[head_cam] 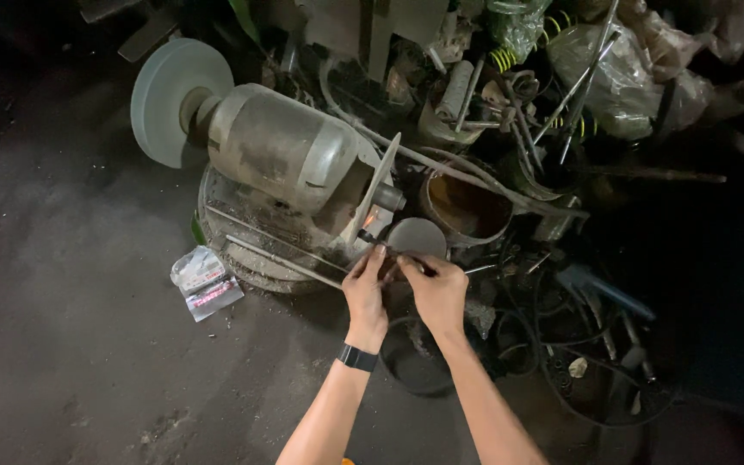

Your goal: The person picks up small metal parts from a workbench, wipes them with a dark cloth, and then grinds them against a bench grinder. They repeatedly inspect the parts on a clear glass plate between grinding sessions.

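Observation:
A bench grinder (282, 146) with a grey motor body stands on a round base on the dirt floor, one large wheel (170, 99) at the far left and a thin disc (374, 194) at the right. Both my hands pinch a thin dark metal rod (382, 245) whose tip meets the thin disc, where a small orange spark glows. My left hand (363, 288), with a black band on the wrist, grips the rod nearer the disc. My right hand (435, 288) holds its back end.
A rusty round can (467, 207) and a small grey lid (417, 234) sit just right of the grinder. Long thin rods (277, 257) lie on the base. Small plastic packets (204, 280) lie on the floor at left. Scrap metal, cables and bags pile up behind and right.

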